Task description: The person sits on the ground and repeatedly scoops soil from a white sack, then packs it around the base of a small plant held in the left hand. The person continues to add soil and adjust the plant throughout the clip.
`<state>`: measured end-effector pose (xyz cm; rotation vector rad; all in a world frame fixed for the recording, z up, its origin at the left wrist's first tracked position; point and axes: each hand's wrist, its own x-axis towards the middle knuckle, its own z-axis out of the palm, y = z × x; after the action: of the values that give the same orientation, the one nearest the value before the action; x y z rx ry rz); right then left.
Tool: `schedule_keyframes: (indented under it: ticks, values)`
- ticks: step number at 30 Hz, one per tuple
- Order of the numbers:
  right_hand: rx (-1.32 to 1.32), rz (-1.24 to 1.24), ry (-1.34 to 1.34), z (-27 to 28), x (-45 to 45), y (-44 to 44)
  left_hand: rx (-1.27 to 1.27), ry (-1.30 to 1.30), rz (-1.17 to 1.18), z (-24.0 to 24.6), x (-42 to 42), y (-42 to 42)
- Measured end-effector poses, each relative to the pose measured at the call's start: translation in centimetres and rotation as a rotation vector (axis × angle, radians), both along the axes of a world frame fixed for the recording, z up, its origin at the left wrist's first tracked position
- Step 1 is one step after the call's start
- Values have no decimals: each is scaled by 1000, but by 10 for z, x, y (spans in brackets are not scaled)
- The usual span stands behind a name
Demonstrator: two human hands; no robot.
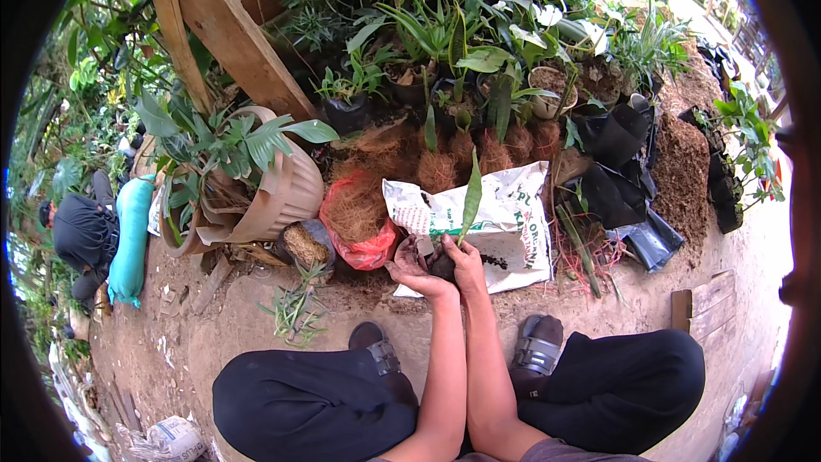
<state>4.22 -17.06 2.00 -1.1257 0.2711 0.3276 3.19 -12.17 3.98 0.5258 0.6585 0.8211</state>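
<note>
Both my hands are cupped together in front of me around a dark clump of soil (442, 265). A single upright snake plant leaf (472, 197) rises from it. My left hand (414, 269) lies under the clump's left side, palm up. My right hand (466, 263) holds the leaf's base and the clump's right side. Beneath the hands lies a white printed plastic sack (513, 250) with dark soil on it. Left of the sack stands a red plastic bag (346, 247) filled with brown coir fibre (362, 210). Beyond the sack sit several fibre-wrapped root balls (436, 171) with leaves.
A large ribbed pot (292, 186) leans at the left beside a wooden beam (231, 32). Black plastic bags (609, 192) and a soil heap (680, 186) lie at the right. A wooden block (705, 305) is nearer. At far left, a person (83, 231) bends by a turquoise sack (130, 240).
</note>
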Motion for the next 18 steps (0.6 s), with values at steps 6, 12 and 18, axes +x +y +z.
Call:
schedule_keyframes:
  ticks: [6,12,18]
  values:
    - [-11,-123,104,-16,1,1,79,99,-165,-16,-2,2]
    - [49,-300,147,-13,7,-3,-27,-24,-380,-34,1,2]
    - [511,-78,188,5,6,-11,152,31,-497,-37,1,20]
